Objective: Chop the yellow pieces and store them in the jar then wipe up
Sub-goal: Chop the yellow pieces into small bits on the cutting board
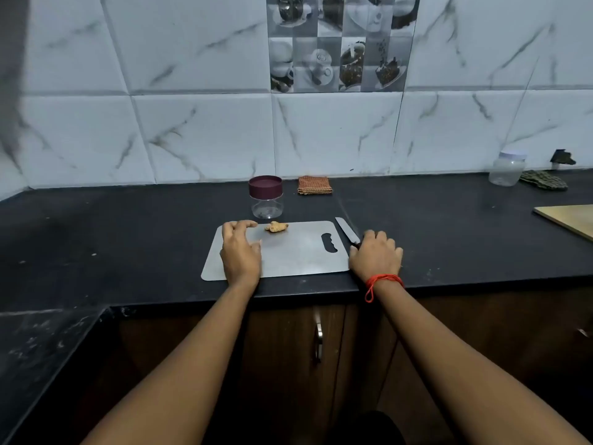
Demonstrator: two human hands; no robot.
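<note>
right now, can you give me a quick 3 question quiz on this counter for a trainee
1. Fill in: the yellow root piece lies on the steel ____.
2. True or false: the maroon-lidded jar has its lid off.
3. The right hand is on the: A) jar B) knife C) root piece.

Key: 1 chopping board; 2 false; 3 B.
</note>
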